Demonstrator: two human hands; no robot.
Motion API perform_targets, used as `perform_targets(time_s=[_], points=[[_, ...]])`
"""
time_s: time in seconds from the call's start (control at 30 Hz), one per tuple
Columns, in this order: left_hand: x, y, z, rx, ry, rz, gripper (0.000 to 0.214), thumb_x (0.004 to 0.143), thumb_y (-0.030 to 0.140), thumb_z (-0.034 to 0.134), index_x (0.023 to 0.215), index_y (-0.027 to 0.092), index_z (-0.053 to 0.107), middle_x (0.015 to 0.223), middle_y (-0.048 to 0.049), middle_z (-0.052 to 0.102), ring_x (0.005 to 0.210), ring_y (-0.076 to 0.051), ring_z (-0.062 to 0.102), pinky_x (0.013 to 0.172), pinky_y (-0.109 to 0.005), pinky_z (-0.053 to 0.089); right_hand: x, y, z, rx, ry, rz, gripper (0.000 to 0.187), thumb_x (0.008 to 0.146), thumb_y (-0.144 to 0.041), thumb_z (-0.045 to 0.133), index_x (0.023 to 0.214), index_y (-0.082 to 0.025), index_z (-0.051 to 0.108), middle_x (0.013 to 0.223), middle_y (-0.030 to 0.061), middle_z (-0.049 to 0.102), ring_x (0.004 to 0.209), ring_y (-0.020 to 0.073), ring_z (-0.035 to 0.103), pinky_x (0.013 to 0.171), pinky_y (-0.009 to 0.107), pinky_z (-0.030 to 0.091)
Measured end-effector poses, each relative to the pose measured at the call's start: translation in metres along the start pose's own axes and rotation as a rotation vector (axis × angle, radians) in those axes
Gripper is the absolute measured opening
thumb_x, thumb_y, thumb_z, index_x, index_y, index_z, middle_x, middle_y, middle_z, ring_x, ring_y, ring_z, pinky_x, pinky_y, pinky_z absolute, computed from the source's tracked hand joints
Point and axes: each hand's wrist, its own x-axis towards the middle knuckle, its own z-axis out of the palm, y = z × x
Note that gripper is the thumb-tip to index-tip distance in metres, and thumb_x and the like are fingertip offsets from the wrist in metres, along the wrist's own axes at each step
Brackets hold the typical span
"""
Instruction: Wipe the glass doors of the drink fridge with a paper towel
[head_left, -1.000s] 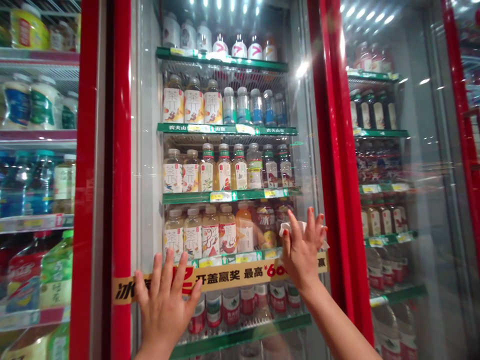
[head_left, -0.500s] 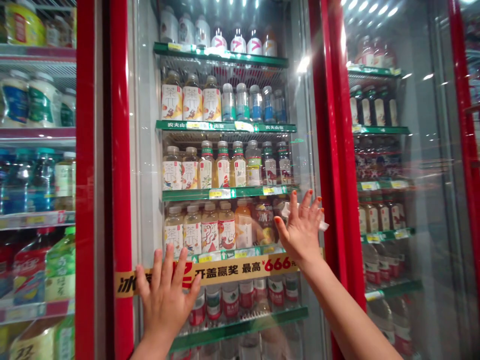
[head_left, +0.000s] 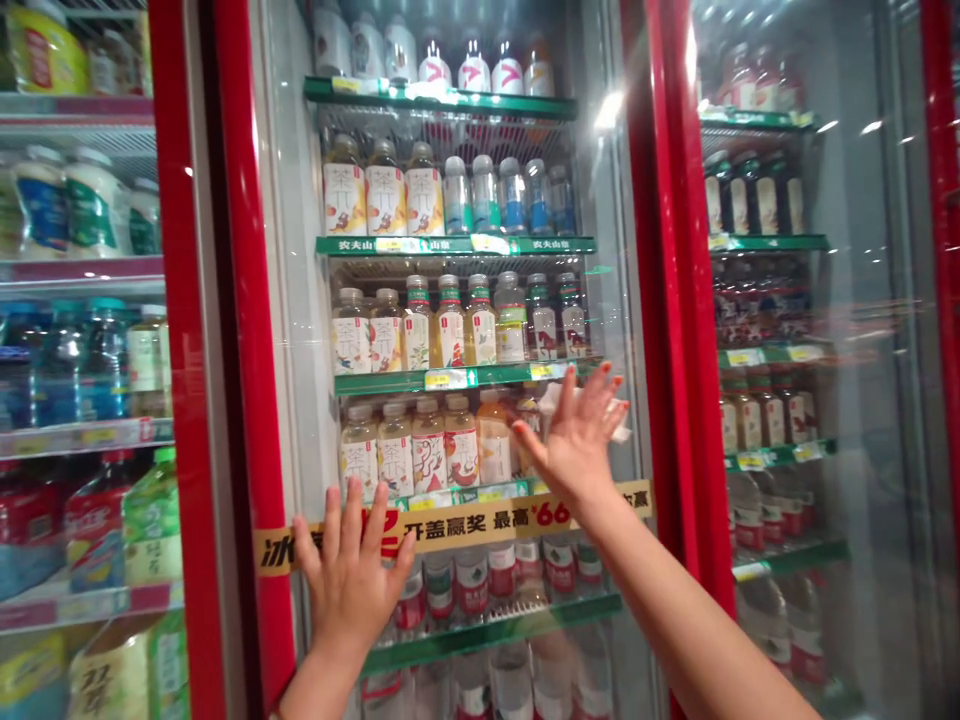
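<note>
My left hand [head_left: 351, 575] lies flat on the glass door [head_left: 607, 300] of a drinks fridge, fingers spread, over the left end of a yellow promo sticker [head_left: 457, 522]. Higher and to the right, my right hand [head_left: 574, 440] presses a small white cloth [head_left: 551, 397] against the same glass, fingers stretched out over it. Behind the glass stand rows of tea and water bottles [head_left: 409, 445] on green shelves [head_left: 450, 379].
Red door frames [head_left: 251, 350] stand on each side of the glass, the right one [head_left: 675, 300] close to my right hand. Another fridge full of bottles [head_left: 90, 360] is on the left, and a third [head_left: 765, 330] on the right.
My right hand with the cloth has slid up and to the left across the glass. My left hand stays flat on the sticker. The view has shifted slightly.
</note>
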Motion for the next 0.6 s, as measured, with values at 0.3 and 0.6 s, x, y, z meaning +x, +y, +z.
perform_targets(time_s=[0.3, 0.6], points=[[0.004, 0.004, -0.01, -0.04, 0.022, -0.029, 0.084, 0.099, 0.034, 0.067, 0.172, 0.032, 0.026, 0.179, -0.011, 0.031, 0.169, -0.034, 0.024, 0.137, -0.07, 0.011, -0.065, -0.03, 0.001, -0.044, -0.204, -0.35, 0.111, 0.092, -0.083, 0.061, 0.176, -0.033, 0.008, 0.184, 0.0116, 0.008, 0.167, 0.0516, -0.005, 0.127, 0.088, 0.009], [0.05, 0.09, -0.008, -0.342, -0.174, 0.462, 0.089, 0.091, 0.006, 0.043, 0.173, 0.013, 0.012, 0.17, -0.009, 0.046, 0.164, -0.019, 0.036, 0.138, -0.046, 0.027, -0.054, -0.034, -0.01, 0.04, -0.237, -0.404, 0.114, 0.099, -0.063, 0.057, 0.173, -0.007, -0.009, 0.18, 0.0265, -0.012, 0.168, 0.0471, -0.008, 0.13, 0.081, 0.013]])
